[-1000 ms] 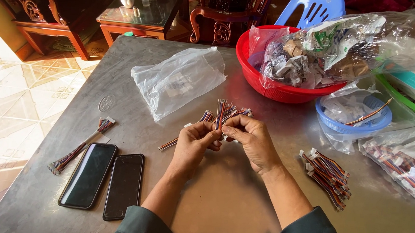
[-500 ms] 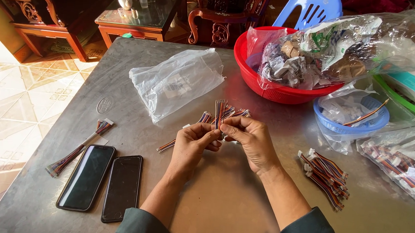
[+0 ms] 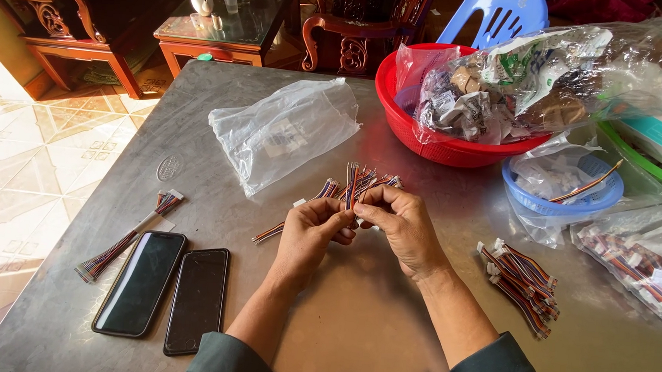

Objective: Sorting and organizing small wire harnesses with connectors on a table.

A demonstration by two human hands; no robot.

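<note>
Both hands meet above the grey metal desk [image 3: 382, 345]: the left hand [image 3: 308, 235] and right hand [image 3: 398, 228] have their fingers closed on a small bunch of coloured ribbon cables [image 3: 353, 184], held upright just nearer than the clear plastic bag [image 3: 284, 132]. The cables appear mid-gathering; squaring their ends likely needs a careful pinch.

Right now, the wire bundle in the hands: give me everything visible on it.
The wire bundle is a small sheaf of thin multicoloured leads, red, blue and orange as they look, with plastic-looking insulation. It stands roughly upright above the metal table, pinched between the left hand and the right hand, whose fingers close on its lower part. The top ends fan out above the hands. More loose leads lie on the table just behind; whether they touch it cannot be told.
</note>
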